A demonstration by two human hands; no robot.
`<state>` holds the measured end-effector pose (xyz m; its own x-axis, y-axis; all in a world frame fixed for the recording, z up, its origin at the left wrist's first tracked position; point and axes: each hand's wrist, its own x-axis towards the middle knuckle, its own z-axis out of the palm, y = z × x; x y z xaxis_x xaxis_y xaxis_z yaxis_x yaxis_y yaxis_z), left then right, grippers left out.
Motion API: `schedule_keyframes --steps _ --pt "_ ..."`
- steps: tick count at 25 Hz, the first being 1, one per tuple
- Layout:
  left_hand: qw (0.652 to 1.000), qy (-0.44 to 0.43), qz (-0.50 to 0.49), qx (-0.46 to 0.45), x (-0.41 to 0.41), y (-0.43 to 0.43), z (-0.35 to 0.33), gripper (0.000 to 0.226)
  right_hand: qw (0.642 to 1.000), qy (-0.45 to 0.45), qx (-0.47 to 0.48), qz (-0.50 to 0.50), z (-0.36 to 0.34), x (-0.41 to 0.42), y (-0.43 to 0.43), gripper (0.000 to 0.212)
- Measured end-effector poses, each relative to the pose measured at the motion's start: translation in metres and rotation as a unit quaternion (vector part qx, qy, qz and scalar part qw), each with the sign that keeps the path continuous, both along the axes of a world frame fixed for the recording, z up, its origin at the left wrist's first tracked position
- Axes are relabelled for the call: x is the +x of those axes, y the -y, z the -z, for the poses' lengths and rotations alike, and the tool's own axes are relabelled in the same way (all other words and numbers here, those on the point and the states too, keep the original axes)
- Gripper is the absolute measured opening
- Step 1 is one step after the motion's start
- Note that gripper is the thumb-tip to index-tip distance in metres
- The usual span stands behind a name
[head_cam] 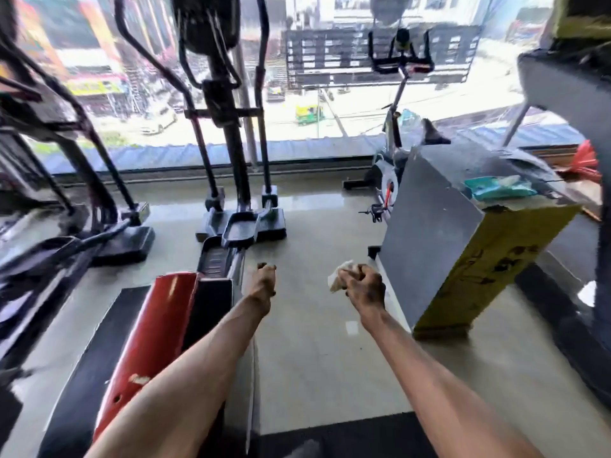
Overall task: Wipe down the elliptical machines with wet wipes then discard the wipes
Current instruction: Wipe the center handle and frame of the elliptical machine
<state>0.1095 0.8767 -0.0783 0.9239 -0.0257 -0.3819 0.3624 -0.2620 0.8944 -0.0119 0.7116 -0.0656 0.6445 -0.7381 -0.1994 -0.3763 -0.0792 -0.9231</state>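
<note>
A black elliptical machine (231, 133) stands ahead at centre left, its pedals (239, 229) low over the floor and its red rear cover (155, 332) close to me. A second elliptical (66, 180) fills the left side. My left hand (263, 282) hangs in a fist beside the first machine's rail, holding nothing that I can see. My right hand (363, 285) is closed around a crumpled white wet wipe (337, 279) over the bare floor. A teal pack of wipes (499, 188) lies on top of a grey and yellow box (463, 256) at the right.
An exercise bike (396, 104) stands by the big window behind the box. Dark equipment (568, 100) rises at the far right edge, with something red (585, 160) behind it. Tiled floor (317, 352) stretches between the elliptical and the box.
</note>
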Motion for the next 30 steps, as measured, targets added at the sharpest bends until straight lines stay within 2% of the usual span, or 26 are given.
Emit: schedule_keyframes --steps 4,8,14,17,20,22,25,27,30 --pt "0.997 0.047 -0.056 -0.014 0.103 0.048 -0.011 0.013 0.996 0.013 -0.011 -0.082 -0.01 0.123 0.053 0.011" --pt "0.994 0.064 -0.082 -0.042 0.231 0.094 -0.022 0.027 0.99 0.034 -0.047 -0.128 -0.022 0.264 0.095 0.015" --pt "0.99 0.11 -0.086 -0.02 0.41 0.149 -0.067 0.019 0.979 0.075 -0.084 -0.169 -0.06 0.464 0.142 0.019" --pt "0.988 0.11 -0.11 -0.003 0.492 0.166 -0.073 0.027 0.976 0.097 -0.074 -0.178 -0.066 0.551 0.159 0.015" --pt "0.983 0.133 -0.126 0.008 0.608 0.186 -0.053 0.039 0.968 0.126 -0.079 -0.2 -0.074 0.645 0.18 0.004" --pt "0.981 0.135 -0.139 -0.002 0.666 0.203 -0.058 0.03 0.96 0.15 -0.077 -0.224 -0.082 0.707 0.194 0.003" --pt "0.975 0.174 -0.136 -0.017 0.702 0.229 -0.111 0.007 0.952 0.15 -0.108 -0.242 -0.092 0.794 0.216 0.017" --pt "0.968 0.197 -0.152 -0.04 0.745 0.242 -0.133 0.01 0.945 0.155 -0.118 -0.262 -0.106 0.858 0.23 0.018" --pt "0.956 0.234 -0.179 -0.004 0.816 0.249 -0.153 0.017 0.938 0.173 -0.125 -0.272 -0.136 0.94 0.242 0.018"
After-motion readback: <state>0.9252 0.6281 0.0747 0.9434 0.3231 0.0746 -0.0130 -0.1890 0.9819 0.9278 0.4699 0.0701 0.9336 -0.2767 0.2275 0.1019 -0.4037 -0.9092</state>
